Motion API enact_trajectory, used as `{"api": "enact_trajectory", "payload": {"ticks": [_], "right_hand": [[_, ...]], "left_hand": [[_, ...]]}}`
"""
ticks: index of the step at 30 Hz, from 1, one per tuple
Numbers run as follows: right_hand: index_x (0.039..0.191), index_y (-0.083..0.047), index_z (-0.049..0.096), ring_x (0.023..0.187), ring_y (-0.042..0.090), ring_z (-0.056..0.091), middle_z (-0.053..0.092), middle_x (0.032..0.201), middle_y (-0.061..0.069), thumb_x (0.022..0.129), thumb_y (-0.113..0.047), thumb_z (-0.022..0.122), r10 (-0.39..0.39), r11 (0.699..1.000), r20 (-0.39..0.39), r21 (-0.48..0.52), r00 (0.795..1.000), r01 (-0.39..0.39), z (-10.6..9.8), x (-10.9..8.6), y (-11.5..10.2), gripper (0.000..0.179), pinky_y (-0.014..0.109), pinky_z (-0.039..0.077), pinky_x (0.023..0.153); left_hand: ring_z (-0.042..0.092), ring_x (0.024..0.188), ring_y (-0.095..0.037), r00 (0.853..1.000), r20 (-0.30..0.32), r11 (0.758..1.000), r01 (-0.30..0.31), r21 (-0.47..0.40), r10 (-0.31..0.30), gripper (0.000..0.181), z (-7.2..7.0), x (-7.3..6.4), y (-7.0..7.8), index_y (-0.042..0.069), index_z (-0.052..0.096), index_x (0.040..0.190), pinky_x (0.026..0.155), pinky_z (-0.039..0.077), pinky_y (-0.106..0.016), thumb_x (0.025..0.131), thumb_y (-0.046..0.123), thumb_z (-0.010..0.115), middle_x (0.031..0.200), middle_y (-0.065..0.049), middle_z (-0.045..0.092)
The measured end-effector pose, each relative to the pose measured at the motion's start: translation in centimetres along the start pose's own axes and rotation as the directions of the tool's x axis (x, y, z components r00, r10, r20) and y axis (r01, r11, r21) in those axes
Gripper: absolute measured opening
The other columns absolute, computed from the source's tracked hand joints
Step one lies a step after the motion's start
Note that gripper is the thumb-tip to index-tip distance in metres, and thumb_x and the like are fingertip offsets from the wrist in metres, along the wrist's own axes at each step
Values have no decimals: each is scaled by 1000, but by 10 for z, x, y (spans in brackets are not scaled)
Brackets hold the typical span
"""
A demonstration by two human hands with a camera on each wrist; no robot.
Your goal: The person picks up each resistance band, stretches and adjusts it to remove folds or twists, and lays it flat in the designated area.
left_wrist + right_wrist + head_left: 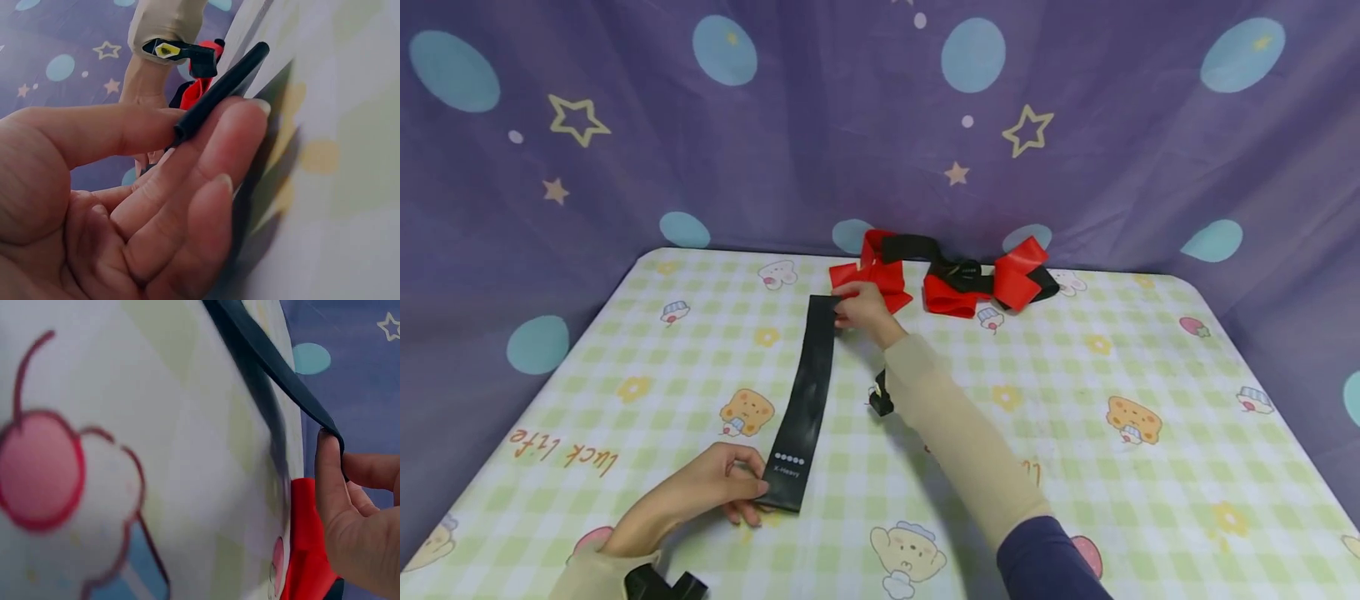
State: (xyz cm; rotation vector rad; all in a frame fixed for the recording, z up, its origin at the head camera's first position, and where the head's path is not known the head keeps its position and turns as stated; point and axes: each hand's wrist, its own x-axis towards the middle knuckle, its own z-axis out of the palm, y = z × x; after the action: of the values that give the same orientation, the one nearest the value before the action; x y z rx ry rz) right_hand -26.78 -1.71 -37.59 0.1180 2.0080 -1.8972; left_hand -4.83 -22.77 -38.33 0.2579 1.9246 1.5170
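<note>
A flat black resistance band (808,400), printed "X-Heavy" near its close end, stretches lengthwise between both hands. My left hand (718,483) pinches the near end at its left corner, thumb on top. In the left wrist view, the band's folded edge (222,90) lies between thumb and fingers, slightly above the cloth. At the far end, my right hand (867,310) pinches the right corner. The right wrist view shows the band (281,369) raised off the table, its end between the thumb and a finger of the right hand (362,519).
Behind the right hand lie red and black bands, one bunch (880,271) close to it and another (958,283) further right. A checked cloth (1075,483) with cartoon prints covers the table. A purple patterned curtain (820,125) hangs along the back edge.
</note>
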Motion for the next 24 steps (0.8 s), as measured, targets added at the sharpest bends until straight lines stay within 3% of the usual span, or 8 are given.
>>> {"api": "enact_trajectory", "payload": {"ticks": [9,14,20,24], "right_hand": [[118,-2,64,56,11,59,57,119,13,88,3,57,0,998,-32,-57,999,-2,8,6,12,30,24,57,64],[119,1,62,54,9,56,56,107,11,87,6,54,-2,998,-6,-67,1000,2,11,6,14,33,24,57,63],[125,3,58,65,13,56,50,92,5,86,9,54,-28,997,53,-64,998,31,14,7,13,40,35,56,83],[129,0,55,74,14,54,52,93,5,85,6,57,-47,990,113,-124,992,61,16,9,12,44,28,55,80]], "left_hand": [[68,56,-13,998,-41,997,59,48,-57,10,-3,-4,-4,-1,52,90,48,50,-23,88,6,59,62,-15,69],[68,55,-12,994,-67,994,93,52,-89,11,-2,-5,-4,-1,54,90,47,49,-22,88,7,60,62,-13,69],[67,54,-11,991,-76,992,113,59,-108,12,-1,-5,-2,-2,56,90,47,48,-21,88,9,61,62,-12,69],[66,53,-11,990,-81,990,119,78,-112,12,-2,-6,-1,-3,59,88,46,48,-22,88,9,61,63,-12,69]]}}
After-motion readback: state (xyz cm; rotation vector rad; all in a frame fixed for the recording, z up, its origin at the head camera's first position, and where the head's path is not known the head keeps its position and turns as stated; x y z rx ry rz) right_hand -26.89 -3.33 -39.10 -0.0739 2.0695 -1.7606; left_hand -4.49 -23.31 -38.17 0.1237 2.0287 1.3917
